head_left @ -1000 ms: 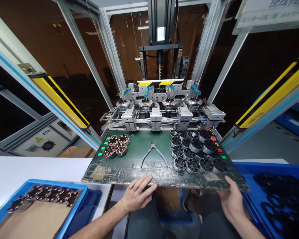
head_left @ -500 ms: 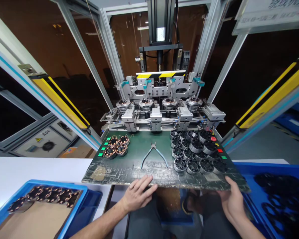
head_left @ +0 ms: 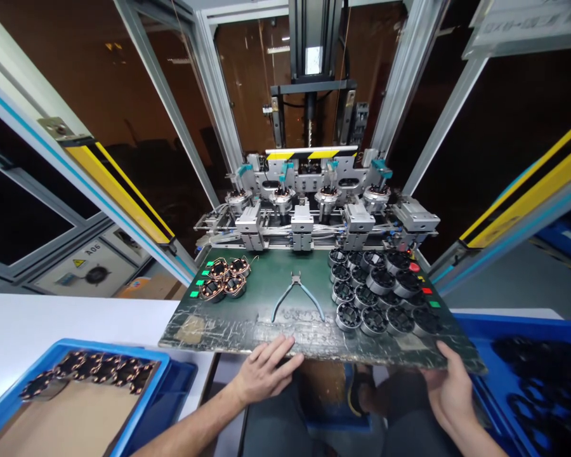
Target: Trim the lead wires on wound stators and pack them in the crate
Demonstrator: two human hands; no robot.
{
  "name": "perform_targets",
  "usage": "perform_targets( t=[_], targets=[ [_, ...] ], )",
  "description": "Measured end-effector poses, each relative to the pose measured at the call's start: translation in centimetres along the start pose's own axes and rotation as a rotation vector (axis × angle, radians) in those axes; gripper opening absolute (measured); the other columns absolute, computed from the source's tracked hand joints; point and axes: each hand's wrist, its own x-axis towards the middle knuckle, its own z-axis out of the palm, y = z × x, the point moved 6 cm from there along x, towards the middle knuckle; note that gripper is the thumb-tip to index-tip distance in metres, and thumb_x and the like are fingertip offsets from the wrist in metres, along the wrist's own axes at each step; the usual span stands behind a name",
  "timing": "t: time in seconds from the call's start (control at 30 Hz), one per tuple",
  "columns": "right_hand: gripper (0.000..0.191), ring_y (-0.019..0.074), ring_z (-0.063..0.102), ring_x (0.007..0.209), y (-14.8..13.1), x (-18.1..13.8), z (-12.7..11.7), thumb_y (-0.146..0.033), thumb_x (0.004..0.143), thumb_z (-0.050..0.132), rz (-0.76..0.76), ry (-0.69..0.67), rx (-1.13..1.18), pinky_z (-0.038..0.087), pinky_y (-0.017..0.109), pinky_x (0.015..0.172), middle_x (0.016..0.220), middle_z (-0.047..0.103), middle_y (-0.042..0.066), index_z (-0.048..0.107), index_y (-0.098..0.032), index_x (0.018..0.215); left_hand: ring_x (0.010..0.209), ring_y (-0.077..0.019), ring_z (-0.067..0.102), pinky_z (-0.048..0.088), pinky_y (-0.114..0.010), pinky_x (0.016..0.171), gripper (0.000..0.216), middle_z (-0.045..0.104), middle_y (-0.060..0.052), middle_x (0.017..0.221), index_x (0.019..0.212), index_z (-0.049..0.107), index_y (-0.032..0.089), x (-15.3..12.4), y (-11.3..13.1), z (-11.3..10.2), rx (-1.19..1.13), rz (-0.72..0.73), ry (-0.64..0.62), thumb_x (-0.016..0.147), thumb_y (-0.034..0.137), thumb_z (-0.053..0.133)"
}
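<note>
My left hand lies with stretched fingers over the front edge of the green worktable, holding nothing. At the right front, my right hand clasps the same edge, thumb on top and fingers underneath, partly hidden. Between and beyond the hands lies a pair of pliers with blue handles, spread apart. Several stator cores with black insulators stand grouped and partly stacked on the right, near my right thumb. On the left sit several copper-wound stators with loose wire ends.
Behind the table stands a winding machine holding several cores under a striped bar. Yellow light-curtain posts flank it. A blue tray with wound stators is at left; a blue bin with black parts is at right.
The machine's striped bar has come down slightly toward the cores. The whole view has shifted a little. Both hands keep their places at the table edge.
</note>
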Motion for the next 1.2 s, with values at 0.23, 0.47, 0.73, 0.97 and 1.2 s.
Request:
perform_targets(
  t=[0.23, 0.47, 0.73, 0.97, 1.2],
  targets=[
    [0.059, 0.0321, 0.081, 0.115, 0.19, 0.2, -0.46, -0.049, 0.062, 0.1, 0.01, 0.015, -0.001, 0.071, 0.048, 0.101, 0.116, 0.087, 0.001, 0.084, -0.026, 0.115, 0.171, -0.0248, 0.046, 0.033, -0.038, 0.137, 0.055, 0.063, -0.003, 0.176, 0.148, 0.08, 0.038, -0.18, 0.12, 0.14, 0.013, -0.012, -0.02, 0.094, 0.046, 0.087],
    [0.064, 0.0334, 0.082, 0.114, 0.03, -0.02, -0.18, -0.049, 0.063, 0.101, 0.018, -0.011, 0.001, 0.071, 0.048, 0.1, 0.109, 0.087, 0.0, 0.084, -0.025, 0.12, 0.169, -0.0225, 0.049, 0.031, -0.037, 0.138, 0.052, 0.058, -0.003, 0.18, 0.149, 0.08, 0.037, 0.03, 0.13, -0.04, -0.023, -0.038, -0.005, 0.098, 0.042, 0.084],
    [0.063, 0.0338, 0.083, 0.115, -0.28, -0.21, 0.06, -0.05, 0.063, 0.1, 0.006, -0.012, -0.007, 0.071, 0.049, 0.1, 0.112, 0.088, 0.001, 0.083, -0.024, 0.119, 0.169, -0.0239, 0.049, 0.032, -0.037, 0.137, 0.053, 0.059, -0.003, 0.179, 0.148, 0.08, 0.037, -0.15, 0.17, 0.13, -0.018, -0.035, -0.004, 0.096, 0.042, 0.085],
    [0.065, 0.0339, 0.082, 0.116, -0.2, -0.19, -0.07, -0.05, 0.062, 0.1, 0.005, -0.001, -0.014, 0.071, 0.048, 0.101, 0.11, 0.087, 0.0, 0.082, -0.024, 0.119, 0.165, -0.0238, 0.054, 0.037, -0.036, 0.133, 0.057, 0.066, -0.004, 0.173, 0.148, 0.08, 0.037, -0.18, 0.15, 0.18, -0.023, -0.035, 0.002, 0.092, 0.041, 0.089],
    [0.057, 0.0352, 0.083, 0.116, 0.05, -0.06, -0.38, -0.05, 0.065, 0.098, 0.033, 0.005, -0.031, 0.071, 0.049, 0.101, 0.105, 0.087, 0.001, 0.082, -0.023, 0.113, 0.165, -0.0235, 0.054, 0.036, -0.036, 0.134, 0.056, 0.061, -0.003, 0.177, 0.149, 0.079, 0.038, -0.17, 0.09, 0.09, -0.02, -0.041, -0.002, 0.094, 0.042, 0.087]
  ],
)
